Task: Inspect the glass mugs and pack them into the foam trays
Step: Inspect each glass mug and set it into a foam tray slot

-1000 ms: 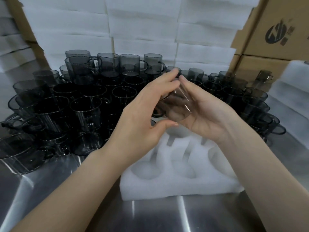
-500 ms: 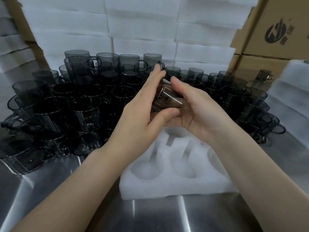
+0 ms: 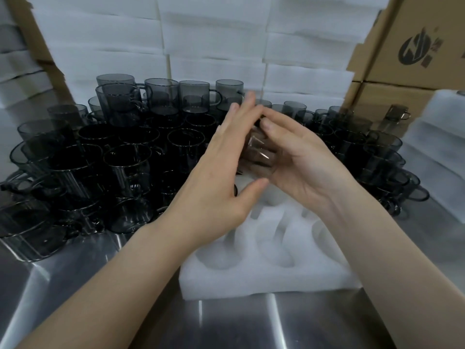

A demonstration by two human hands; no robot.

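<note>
Left hand [image 3: 219,172]: raised, back turned toward the viewer, fingers straight and close together, laid flat against the side of a glass mug [image 3: 259,154], thumb spread out below. Right hand [image 3: 302,167]: palm facing left, thumb over the top and fingers curled beneath the same mug, cupping it. Both forearms bare, reaching in from the lower corners and converging at the wrists.

At centre, a left hand [image 3: 216,182] lays straight fingers against a smoky glass mug [image 3: 259,154] while the right hand [image 3: 302,167] cups it, above a white foam tray [image 3: 264,280] at 6 o'clock. Dark mugs [image 3: 125,159] crowd 9 to 3 o'clock. Foam stacks [image 3: 214,46] rise at 12, cardboard boxes [image 3: 415,46] at 2 o'clock.
</note>
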